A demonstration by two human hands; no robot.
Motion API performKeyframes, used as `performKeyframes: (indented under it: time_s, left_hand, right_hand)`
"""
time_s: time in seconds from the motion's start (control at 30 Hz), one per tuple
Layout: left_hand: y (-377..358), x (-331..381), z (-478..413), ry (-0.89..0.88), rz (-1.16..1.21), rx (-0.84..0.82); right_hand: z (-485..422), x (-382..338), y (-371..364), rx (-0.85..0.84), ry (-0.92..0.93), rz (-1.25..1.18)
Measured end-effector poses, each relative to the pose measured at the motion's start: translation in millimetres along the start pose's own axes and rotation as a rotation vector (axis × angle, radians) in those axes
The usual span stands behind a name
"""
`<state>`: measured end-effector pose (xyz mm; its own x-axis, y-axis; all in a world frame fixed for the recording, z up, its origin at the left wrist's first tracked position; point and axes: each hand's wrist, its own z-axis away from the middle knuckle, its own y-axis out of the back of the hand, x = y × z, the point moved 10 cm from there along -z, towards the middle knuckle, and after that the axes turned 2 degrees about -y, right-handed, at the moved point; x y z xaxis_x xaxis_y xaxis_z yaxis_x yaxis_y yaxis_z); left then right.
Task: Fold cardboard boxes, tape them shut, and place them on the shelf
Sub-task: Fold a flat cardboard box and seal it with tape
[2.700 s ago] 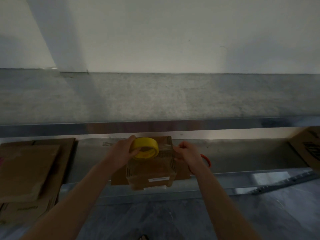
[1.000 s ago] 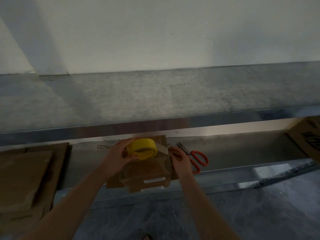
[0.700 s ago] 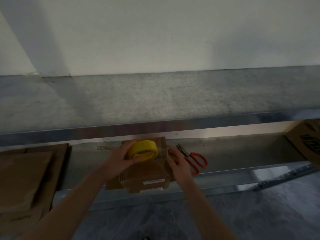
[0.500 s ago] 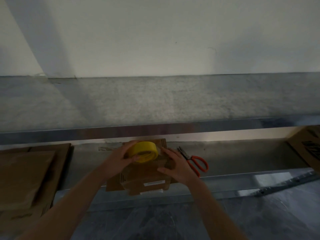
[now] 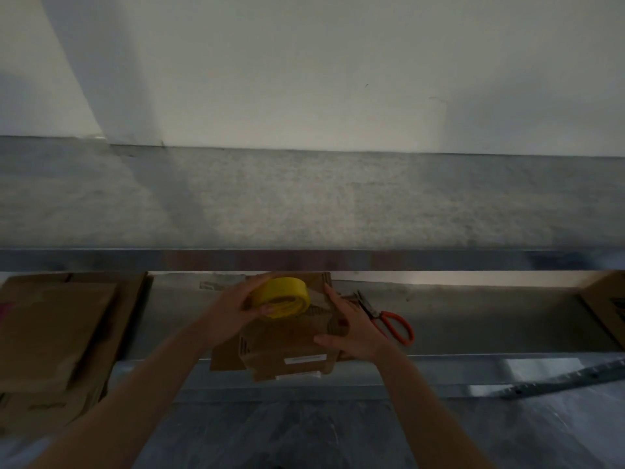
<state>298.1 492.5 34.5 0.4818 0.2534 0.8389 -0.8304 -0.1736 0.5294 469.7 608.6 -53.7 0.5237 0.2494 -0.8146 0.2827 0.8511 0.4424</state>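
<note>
A small folded cardboard box (image 5: 287, 346) sits on the lower metal shelf (image 5: 473, 319), its front overhanging the shelf edge. My left hand (image 5: 233, 313) grips a yellow tape roll (image 5: 282, 297) on the box's far top. A strip of clear tape runs from the roll to the right along the top. My right hand (image 5: 351, 330) lies flat with spread fingers on the box's right top side, pressing it down.
Orange-handled scissors (image 5: 389, 321) lie on the shelf just right of the box. Flat cardboard sheets (image 5: 57, 330) are stacked at the left. Another box (image 5: 605, 306) stands at the far right. The upper shelf's edge (image 5: 304, 260) overhangs close above the work.
My right hand let go of the tape end at the box's right edge and spread flat over the top. The left hand kept the roll in place. The view shifted slightly.
</note>
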Motion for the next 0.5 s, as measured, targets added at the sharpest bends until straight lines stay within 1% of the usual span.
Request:
performKeyframes:
  time_s: [0.1, 0.17, 0.3, 0.5]
  left_hand:
    - [11.7, 7.0, 3.7, -0.022, -0.030, 0.073]
    - [14.1, 11.3, 6.1, -0.040, -0.046, 0.072]
    - [38.6, 2.3, 13.6, -0.020, -0.136, 0.154]
    - [53.0, 13.0, 19.0, -0.044, -0.212, 0.142]
  right_hand:
    - [2.0, -3.0, -1.3, -0.023, -0.001, -0.061]
    - [2.9, -5.6, 0.5, -0.016, 0.007, -0.076]
    - [4.5, -5.7, -1.0, -0.037, -0.022, -0.165]
    - [6.2, -7.6, -4.3, -0.062, -0.058, -0.219]
